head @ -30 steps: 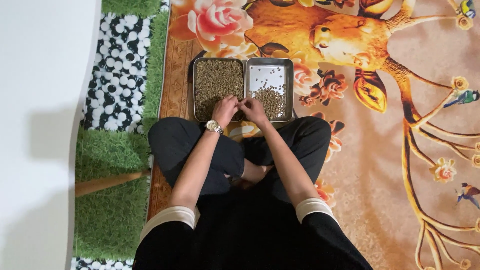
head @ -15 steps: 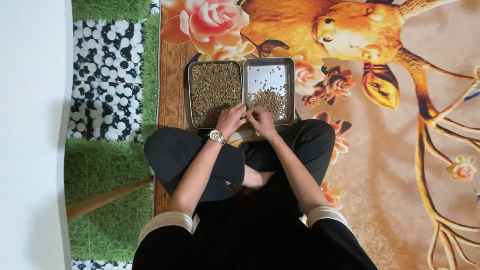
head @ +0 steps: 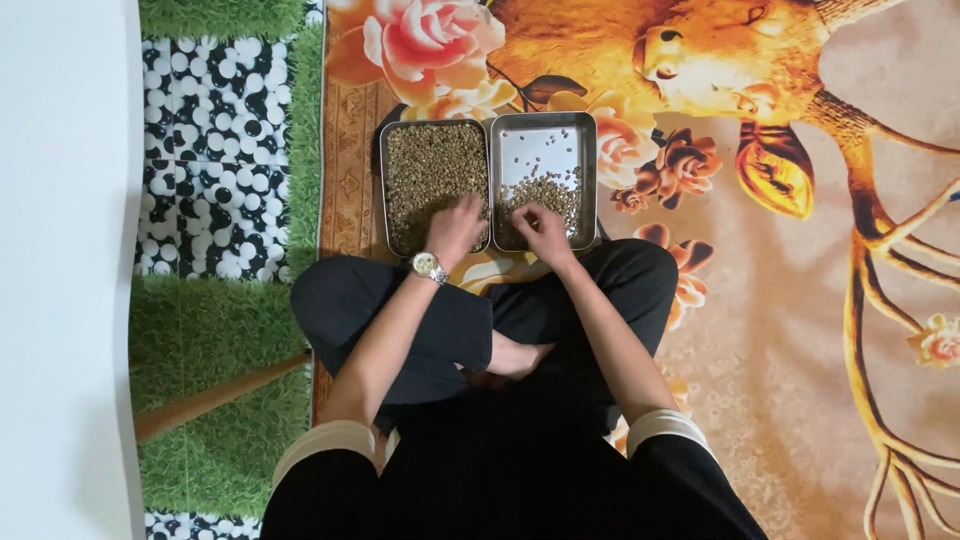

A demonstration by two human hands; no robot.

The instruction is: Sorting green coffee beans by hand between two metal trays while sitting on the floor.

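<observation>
Greenish beans under left grip

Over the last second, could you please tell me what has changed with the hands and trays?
The hands parted: the left hand moved over the full tray of beans, the right hand over the half-empty tray. What they grip is unclear. Both trays stayed side by side on the rug.

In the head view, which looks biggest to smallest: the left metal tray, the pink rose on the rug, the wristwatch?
1. Pink rose, though the top edge cuts it off.
2. Left metal tray, slightly smaller; close enough to be unsure.
3. Wristwatch on the left hand, clearly smallest.
</observation>
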